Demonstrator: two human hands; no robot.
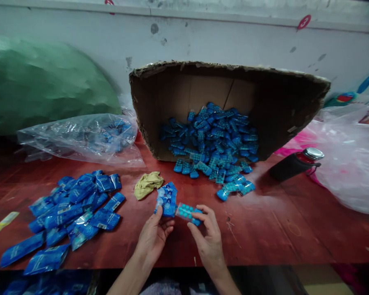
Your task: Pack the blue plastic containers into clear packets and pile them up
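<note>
The table (273, 237) leaves room front-right, though a bottle (290, 166) and, seemingly, plastic bag (350, 151) obstruct behind.

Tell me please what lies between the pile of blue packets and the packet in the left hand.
A crumpled yellow cloth and some bare red table, as the head view shows.

Glossy blue plastic-looking packet (167, 197), smooth clear plastic case (184, 211) at its four o'clock, crumpled matt yellow cloth (148, 184) at ten o'clock, rough-edged matt cardboard box (184, 92) at one o'clock, shiny metal bottle cap (314, 153) towards three o'clock, faintly glossy red tabletop (264, 229)
</note>
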